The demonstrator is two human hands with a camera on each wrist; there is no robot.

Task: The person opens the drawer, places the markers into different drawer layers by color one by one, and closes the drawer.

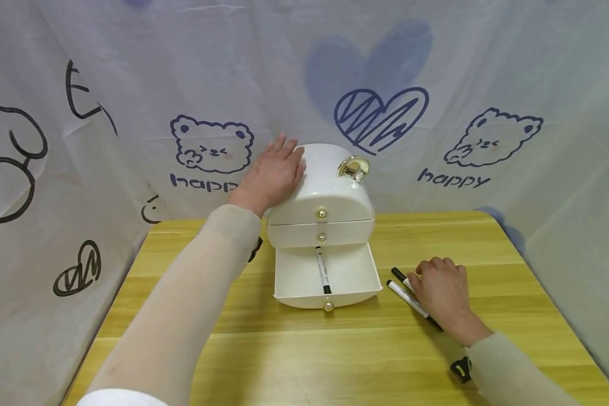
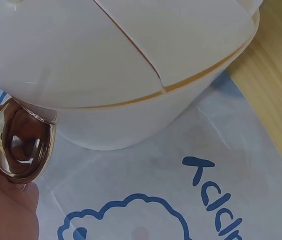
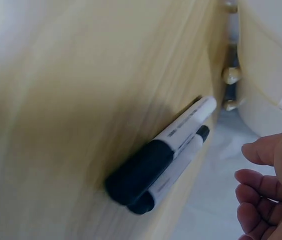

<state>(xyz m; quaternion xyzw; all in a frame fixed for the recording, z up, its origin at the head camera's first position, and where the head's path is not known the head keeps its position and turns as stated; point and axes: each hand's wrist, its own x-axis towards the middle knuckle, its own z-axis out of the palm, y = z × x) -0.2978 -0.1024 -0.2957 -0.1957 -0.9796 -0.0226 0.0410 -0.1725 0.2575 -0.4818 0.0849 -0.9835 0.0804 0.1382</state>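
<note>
A white rounded drawer box [image 1: 317, 175] stands near the table's back edge, a gold ear-shaped piece [image 1: 354, 168] on its right top. My left hand [image 1: 276, 175] rests on its upper left with fingers extended; in the left wrist view the hand touches another gold ear [image 2: 26, 145]. The bottom drawer [image 1: 291, 276] is pulled out, and a black-and-white marker [image 1: 323, 270] lies in it. Right of the drawer, two more markers, one nearer [image 1: 407, 298] and one farther [image 1: 400, 275], lie side by side. Beside them my right hand [image 1: 444, 290] hovers, fingers loosely bent, holding nothing.
The wooden table [image 1: 294, 361] runs back to a printed cloth [image 1: 294, 62] hanging behind and at both sides. The two upper drawers [image 1: 296, 234], with small gold knobs, are shut. Black straps show at both wrists.
</note>
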